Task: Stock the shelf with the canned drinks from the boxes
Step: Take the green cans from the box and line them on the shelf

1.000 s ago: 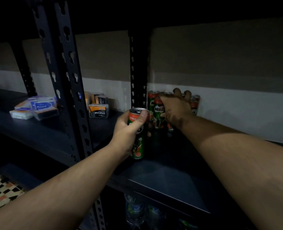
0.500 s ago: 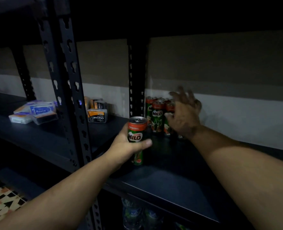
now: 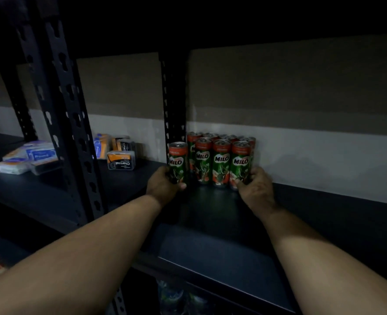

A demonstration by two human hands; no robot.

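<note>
Head cam is showing both hands working at the Milo can cluster [image 3: 222, 160] standing upright on the dark shelf [image 3: 222, 253], pushed back against the wall [image 3: 312, 155]. Left hand [image 3: 164, 186] is gripping the lower part of a single Milo can [image 3: 177, 161], fingers curled round it; that can is sitting upright just left of the cluster, with a narrow gap between, in front of the rear slotted upright [image 3: 173, 110]. Right hand [image 3: 257, 188] is wrapping its fingers round the base of the rightmost front can [image 3: 240, 165] of the cluster. Cluster is showing three cans in the front row and more behind; exact count is hard to tell. Small packets [image 3: 26, 159] and a Charcoal box [image 3: 121, 160] are lying well left of the cluster, on the neighbouring shelf bay.
</note>
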